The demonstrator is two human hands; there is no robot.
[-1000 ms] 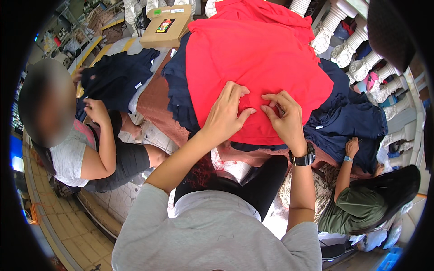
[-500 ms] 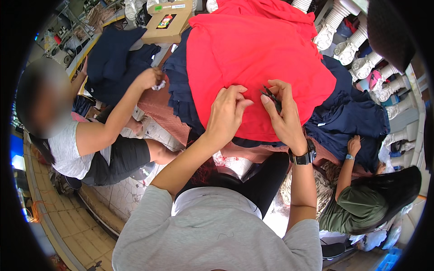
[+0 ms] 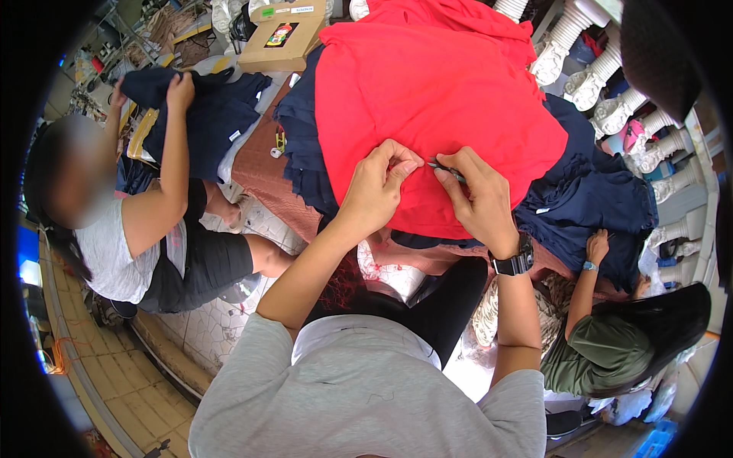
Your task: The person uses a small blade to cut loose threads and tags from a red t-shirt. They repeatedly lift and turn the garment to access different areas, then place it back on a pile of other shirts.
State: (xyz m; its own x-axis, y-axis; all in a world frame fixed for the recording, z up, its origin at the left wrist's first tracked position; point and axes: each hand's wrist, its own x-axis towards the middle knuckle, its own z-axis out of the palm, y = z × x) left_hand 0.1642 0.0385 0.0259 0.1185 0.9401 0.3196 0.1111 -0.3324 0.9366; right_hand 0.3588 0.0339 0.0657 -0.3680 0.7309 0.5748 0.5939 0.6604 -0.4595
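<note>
A red garment (image 3: 435, 84) lies spread over a stack of navy garments (image 3: 301, 126) in front of me. My left hand (image 3: 376, 187) rests over its near part, thumb and forefinger pinched together. Whatever sits between those fingertips is too small to make out. In my right hand (image 3: 482, 197), curled fingers grip a pair of dark thread snips (image 3: 434, 163). The snips' tips point left, just short of my left fingertips, above the red cloth.
To the left a co-worker holds up a navy garment (image 3: 149, 85). Yellow-handled snips (image 3: 279, 140) lie on the brown cloth (image 3: 258, 164) near a cardboard box (image 3: 279, 46). Another co-worker's hand (image 3: 598, 246) touches navy garments (image 3: 595, 187) at right. White ribbed columns (image 3: 561, 42) stand beyond.
My left fingers have closed into a pinch. The snips in my right hand have moved left, close to them. The left co-worker has put down a small item and raised a navy garment.
</note>
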